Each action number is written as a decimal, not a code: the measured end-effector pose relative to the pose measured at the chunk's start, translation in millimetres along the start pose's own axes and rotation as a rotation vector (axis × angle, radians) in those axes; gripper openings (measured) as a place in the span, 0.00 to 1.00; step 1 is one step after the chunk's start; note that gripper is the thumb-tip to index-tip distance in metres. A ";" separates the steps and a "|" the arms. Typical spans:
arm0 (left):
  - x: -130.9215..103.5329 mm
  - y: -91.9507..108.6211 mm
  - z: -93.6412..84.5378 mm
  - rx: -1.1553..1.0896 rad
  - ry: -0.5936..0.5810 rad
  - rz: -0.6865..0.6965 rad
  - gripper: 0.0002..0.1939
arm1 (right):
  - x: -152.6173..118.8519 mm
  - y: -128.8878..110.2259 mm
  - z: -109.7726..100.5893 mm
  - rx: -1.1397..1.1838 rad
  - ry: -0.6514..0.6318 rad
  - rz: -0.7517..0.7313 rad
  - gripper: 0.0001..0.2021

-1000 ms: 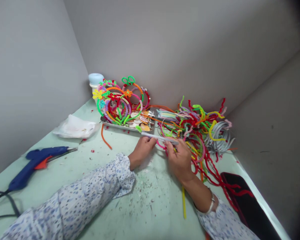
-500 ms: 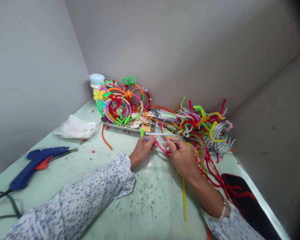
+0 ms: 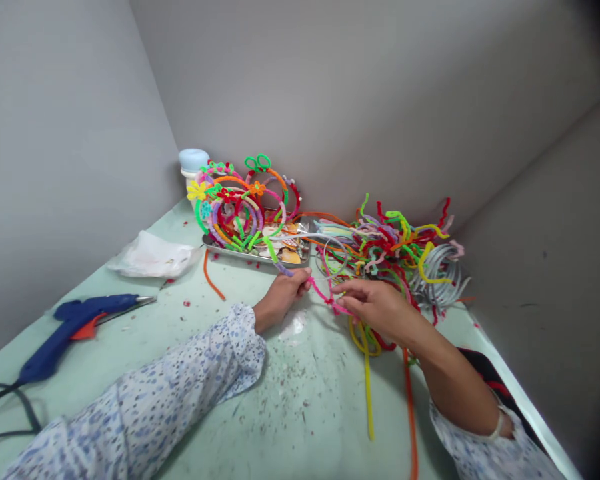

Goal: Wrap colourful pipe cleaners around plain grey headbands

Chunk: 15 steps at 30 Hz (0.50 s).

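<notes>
Near the middle of the table, my left hand (image 3: 283, 298) pinches a headband (image 3: 276, 257) wrapped in green, purple and pink fuzzy wire, with its bare grey band curving up behind. A pink fuzzy strand (image 3: 323, 292) runs from the left fingertips toward my right hand (image 3: 373, 303). The right thumb and index finger lie close around that strand's end; whether they press on it is hard to tell. Behind the left hand is a metal tray (image 3: 240, 253) of flat decorative pieces, with several finished colourful headbands (image 3: 257, 189) standing on it.
A blue glue gun (image 3: 73, 327) and a plastic bag (image 3: 153, 255) lie at left, a lidded white container (image 3: 194, 160) behind. Tangled fuzzy wires (image 3: 395, 237) and grey bands (image 3: 437, 277) fill the right back. A dark flat object (image 3: 480, 365) is partly under my right arm.
My right hand has come off the grey band and moved down to the pink strand, its fingers more extended. The headband in my left hand has tilted, its green end now higher and further left.
</notes>
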<state>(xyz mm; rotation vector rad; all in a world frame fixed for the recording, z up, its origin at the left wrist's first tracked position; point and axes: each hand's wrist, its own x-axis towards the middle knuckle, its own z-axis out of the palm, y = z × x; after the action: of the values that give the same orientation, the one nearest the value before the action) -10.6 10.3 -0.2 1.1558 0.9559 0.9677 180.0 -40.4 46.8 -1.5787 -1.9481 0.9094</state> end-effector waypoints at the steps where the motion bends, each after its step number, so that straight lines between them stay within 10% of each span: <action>1: -0.4 0.2 0.3 -0.005 -0.019 -0.006 0.19 | -1.1 -2.1 -0.5 0.030 -0.055 -0.011 0.13; 5: -4.9 2.2 1.9 0.008 -0.128 -0.015 0.20 | -0.3 -8.0 4.4 0.140 -0.152 -0.042 0.09; 15: -9.3 4.1 2.1 0.125 -0.226 0.055 0.20 | 12.3 0.8 33.6 0.226 0.214 -0.152 0.07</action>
<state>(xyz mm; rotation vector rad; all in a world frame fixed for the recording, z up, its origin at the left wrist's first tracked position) -11.8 1.4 5.0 1.3716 0.8146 0.8099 153.6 -35.0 23.1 -1.3225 -1.7246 0.8289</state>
